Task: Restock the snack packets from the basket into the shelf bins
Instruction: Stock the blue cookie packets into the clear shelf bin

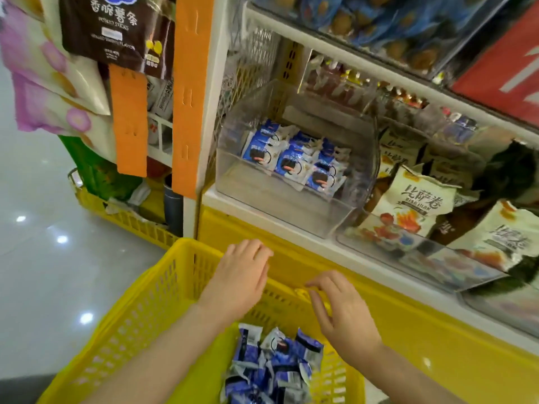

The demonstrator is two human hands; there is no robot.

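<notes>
While fingers (254, 251) hover clear, snack packets (274, 365) lie between the forearms (163, 345).

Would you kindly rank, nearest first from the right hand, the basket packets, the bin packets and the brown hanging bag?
Head view, right hand:
1. basket packets, just below.
2. bin packets, on the shelf.
3. brown hanging bag, upper left.

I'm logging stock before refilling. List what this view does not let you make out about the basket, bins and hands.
Head view only.
1. Blue-and-white snack packets in the yellow plastic basket: pile cut by the bottom edge, count unknown.
2. Matching packets in the clear plastic shelf bin: print blurred, too small to read.
3. Right hand: whether its fingers pinch the basket rim, lost to blur.
</notes>
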